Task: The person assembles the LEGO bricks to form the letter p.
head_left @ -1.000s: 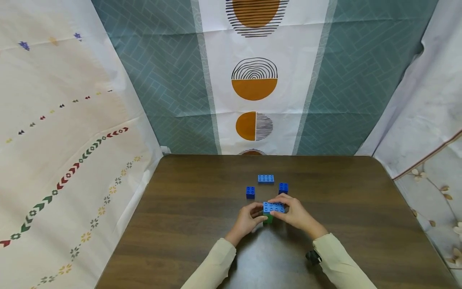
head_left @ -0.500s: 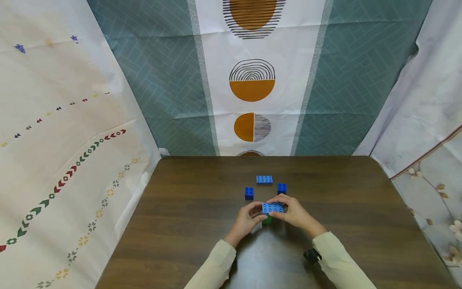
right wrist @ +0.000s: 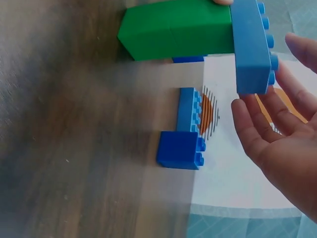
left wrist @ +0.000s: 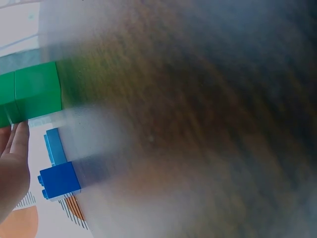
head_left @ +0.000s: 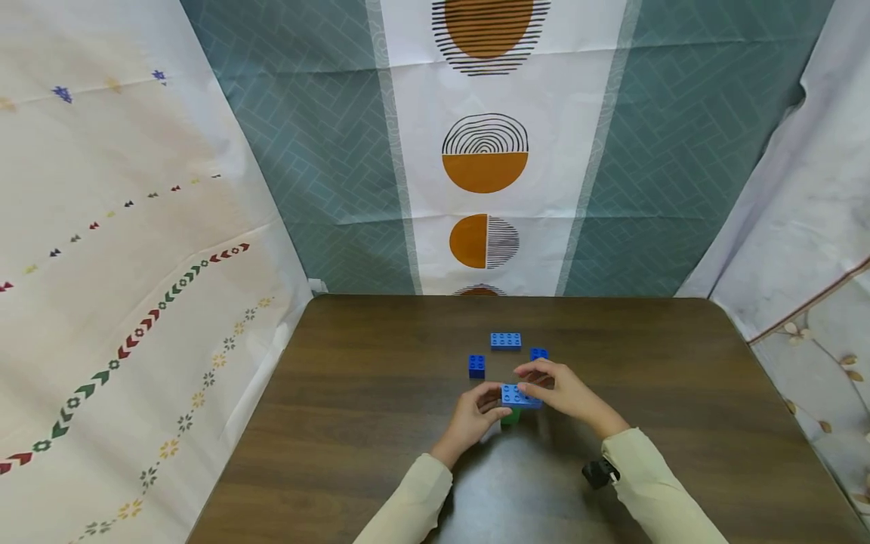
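Observation:
A stack of two green bricks (right wrist: 193, 29) stands on the table, a seam showing between them. On its top lies a long light-blue brick (head_left: 512, 397), jutting out to the right, studs up. My left hand (head_left: 471, 419) grips the upper part of the green stack between thumb and fingers; in the left wrist view its fingers (left wrist: 20, 141) meet the green side. Around the jutting end of the light-blue brick is my right hand (head_left: 574, 394), fingers loosely spread. In the right wrist view its thumb stands off from the studs and its fingertips are close by the brick's end.
Behind the stack on the wooden table (head_left: 367, 393) sit two dark-blue square bricks, one left (head_left: 476, 367) and one right (head_left: 539, 353), and a long light-blue brick (head_left: 506, 341) farther back. Patterned cloths (head_left: 326, 151) hang beyond the table's edges. A dark device (head_left: 600, 474) is on the right wrist.
My right hand has loosened its hold on the light-blue brick and shifted slightly right and up. My left hand keeps its grip on the stack. The head view has swung slightly.

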Tool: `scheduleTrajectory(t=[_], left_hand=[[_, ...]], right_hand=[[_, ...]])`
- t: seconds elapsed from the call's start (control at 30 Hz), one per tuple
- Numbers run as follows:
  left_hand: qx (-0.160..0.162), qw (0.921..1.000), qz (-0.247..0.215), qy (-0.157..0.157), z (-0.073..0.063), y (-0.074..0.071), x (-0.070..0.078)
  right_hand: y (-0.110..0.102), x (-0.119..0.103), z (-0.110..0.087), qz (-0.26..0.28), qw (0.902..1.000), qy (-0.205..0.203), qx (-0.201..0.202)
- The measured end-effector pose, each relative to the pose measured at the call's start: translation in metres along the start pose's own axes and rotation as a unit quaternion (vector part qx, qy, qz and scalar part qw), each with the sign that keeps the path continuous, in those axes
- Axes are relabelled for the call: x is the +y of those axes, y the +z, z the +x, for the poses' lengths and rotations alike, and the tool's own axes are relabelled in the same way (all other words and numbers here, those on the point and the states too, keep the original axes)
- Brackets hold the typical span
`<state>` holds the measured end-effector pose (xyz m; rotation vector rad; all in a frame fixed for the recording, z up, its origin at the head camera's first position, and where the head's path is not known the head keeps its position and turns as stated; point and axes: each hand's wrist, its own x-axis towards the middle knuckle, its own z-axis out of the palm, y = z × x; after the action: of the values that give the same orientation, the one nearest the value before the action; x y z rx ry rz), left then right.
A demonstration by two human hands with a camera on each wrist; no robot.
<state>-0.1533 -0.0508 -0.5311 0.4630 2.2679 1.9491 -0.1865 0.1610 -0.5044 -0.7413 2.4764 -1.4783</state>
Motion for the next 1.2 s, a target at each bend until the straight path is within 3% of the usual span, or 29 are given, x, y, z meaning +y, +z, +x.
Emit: scheduleTrajectory(t=[0.23, 0.47, 0.7, 1.03, 1.2], left_hand=[[0.003, 0.9999, 0.009, 0.008, 0.001, 0.0, -0.003], [0.012, 0.9998, 0.015, 0.002, 0.008, 0.0, -0.035], [0.003, 1.0, 0.0, -0.006, -0.001, -0.001, 0.0], [0.004, 0.9999, 0.006, -0.008, 0.0, 0.0, 0.002], [0.002, 1.0, 0.005, 0.0, 0.003, 0.001, -0.005]], right_hand=[[-0.006, 0.009, 0.017, 0.009, 0.9998, -0.016, -0.006], [-0.005, 0.02, 0.039, -0.009, 0.9993, -0.025, -0.027], [-0.003, 0.03, 0.057, -0.003, 0.9975, -0.024, -0.067], [0.009, 0.038, 0.083, 0.001, 0.9906, 0.005, -0.137], [0.016, 0.042, 0.092, 0.008, 0.9873, 0.012, -0.158]])
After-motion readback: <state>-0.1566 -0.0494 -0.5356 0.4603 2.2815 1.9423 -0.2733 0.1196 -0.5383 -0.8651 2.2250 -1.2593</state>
